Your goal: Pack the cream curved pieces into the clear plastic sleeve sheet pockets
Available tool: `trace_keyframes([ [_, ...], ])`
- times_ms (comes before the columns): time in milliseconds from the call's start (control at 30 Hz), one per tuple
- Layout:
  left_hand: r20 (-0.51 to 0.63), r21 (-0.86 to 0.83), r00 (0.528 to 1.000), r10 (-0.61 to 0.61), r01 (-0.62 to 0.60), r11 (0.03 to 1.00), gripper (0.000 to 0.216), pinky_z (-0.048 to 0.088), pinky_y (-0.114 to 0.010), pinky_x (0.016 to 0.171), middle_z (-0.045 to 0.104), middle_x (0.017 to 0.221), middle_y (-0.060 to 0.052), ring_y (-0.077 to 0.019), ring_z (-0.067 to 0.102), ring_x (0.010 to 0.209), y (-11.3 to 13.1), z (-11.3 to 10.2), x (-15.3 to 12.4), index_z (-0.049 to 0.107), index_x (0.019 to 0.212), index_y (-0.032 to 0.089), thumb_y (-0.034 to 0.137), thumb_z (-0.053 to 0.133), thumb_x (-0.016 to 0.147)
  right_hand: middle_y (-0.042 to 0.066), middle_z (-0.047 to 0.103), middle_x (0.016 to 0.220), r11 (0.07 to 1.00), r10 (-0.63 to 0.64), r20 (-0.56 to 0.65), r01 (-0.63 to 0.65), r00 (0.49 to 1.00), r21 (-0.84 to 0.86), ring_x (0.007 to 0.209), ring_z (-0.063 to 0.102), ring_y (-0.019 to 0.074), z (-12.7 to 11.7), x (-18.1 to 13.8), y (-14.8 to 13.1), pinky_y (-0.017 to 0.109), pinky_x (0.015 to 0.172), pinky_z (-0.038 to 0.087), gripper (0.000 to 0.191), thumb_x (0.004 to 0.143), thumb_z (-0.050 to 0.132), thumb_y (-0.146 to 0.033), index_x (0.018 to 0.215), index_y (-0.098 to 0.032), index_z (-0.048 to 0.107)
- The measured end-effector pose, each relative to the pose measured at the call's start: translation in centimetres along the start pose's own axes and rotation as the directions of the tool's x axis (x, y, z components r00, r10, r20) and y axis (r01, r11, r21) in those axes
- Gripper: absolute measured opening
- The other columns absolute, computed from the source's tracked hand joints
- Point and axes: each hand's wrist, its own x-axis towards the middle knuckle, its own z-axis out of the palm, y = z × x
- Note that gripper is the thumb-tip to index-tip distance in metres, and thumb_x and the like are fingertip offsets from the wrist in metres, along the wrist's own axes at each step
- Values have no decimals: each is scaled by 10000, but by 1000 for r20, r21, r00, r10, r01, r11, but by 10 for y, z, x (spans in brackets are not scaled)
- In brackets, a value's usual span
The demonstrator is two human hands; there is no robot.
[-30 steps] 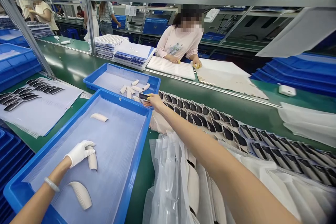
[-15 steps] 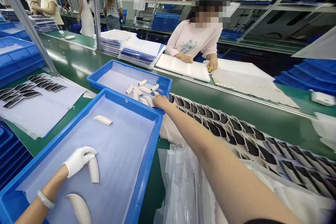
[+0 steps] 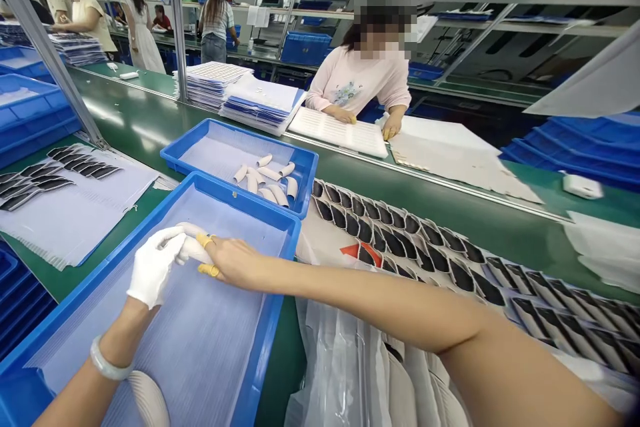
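My left hand (image 3: 157,260), in a white glove, has its fingers closed at the left end of a curved cream ribbed piece (image 3: 197,251). The other end of this piece is gripped by my right hand (image 3: 233,263), which wears yellow finger cots. Both hands are over the large blue tray (image 3: 273,327), lined with a whitish sheet. Partly hidden behind the fingers, more cream ribbed material shows; whether it is a separate piece I cannot tell. A larger ribbed curved piece (image 3: 149,400) lies near the tray's front, below my left wrist.
Behind stands a smaller blue tray (image 3: 200,159) with several curved cream pieces (image 3: 270,175). On the right lie rows of dark-lined cream pieces (image 3: 400,240) and clear plastic bags (image 3: 335,347). Dark pieces (image 3: 37,183) rest on a sheet at left. A co-worker (image 3: 360,80) works across the bench.
My right hand has come from the smaller tray to my left hand and grips the cream piece there. My left hand has risen away from the front of the large tray.
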Motion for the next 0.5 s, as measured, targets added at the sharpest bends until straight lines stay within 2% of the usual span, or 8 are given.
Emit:
trace_keyframes([
  [67,27,25,1000,-10,9,1000,689,534,-322,640,679,964,-104,-160,617,660,1,-2,-1,613,1106,72,526,723,599,118,632,989,999,-16,1,16,1000,41,816,628,223,-6,6,7,354,720,515,278,915,557,-334,1114,-139,545],
  [167,95,121,993,-75,63,991,815,549,-382,802,633,1179,-139,-215,666,839,-1,-14,0,471,1323,101,535,671,663,51,632,960,994,-10,-5,11,1000,109,822,617,160,-21,20,27,279,746,515,217,926,552,-361,1022,-170,587],
  [200,106,199,990,-91,68,978,827,536,-400,851,616,1217,-143,-234,665,901,-4,-21,-1,442,1351,108,540,647,677,40,634,964,993,22,-21,-19,1000,120,817,616,148,-28,26,37,272,743,518,219,926,554,-365,1021,-171,594],
  [267,153,427,983,-102,28,904,752,491,-427,941,616,1223,-145,-272,636,1021,-14,-40,-4,502,1300,112,547,594,693,45,633,1013,984,141,-89,-130,986,126,837,621,152,-42,39,61,303,750,530,248,933,546,-363,1069,-161,591],
  [333,250,664,959,-135,-69,745,597,425,-445,1020,640,1177,-150,-307,592,1110,-29,-63,-13,630,1130,124,529,566,695,73,615,1101,951,303,-190,-283,934,127,910,621,183,-57,53,90,375,790,535,298,942,529,-358,1152,-150,565],
  [367,294,763,934,-204,-101,639,539,405,-463,1031,657,1128,-158,-327,588,1113,-37,-75,-20,668,1063,130,503,579,685,84,601,1147,924,380,-232,-358,896,132,956,615,199,-63,60,105,402,818,532,313,940,533,-354,1178,-153,558],
  [433,263,895,907,-327,-104,433,520,374,-502,1041,638,1161,-183,-372,562,1151,-52,-95,-37,688,1069,140,420,644,634,97,580,1207,866,500,-268,-478,823,147,1020,602,223,-71,73,133,434,858,523,338,928,556,-344,1208,-155,551],
  [500,194,962,883,-427,-85,261,601,346,-509,1055,577,1258,-217,-402,519,1206,-64,-108,-56,674,1142,132,312,685,570,101,573,1227,821,571,-255,-548,781,161,1045,597,232,-71,84,154,445,873,520,349,920,572,-334,1218,-154,550],
])
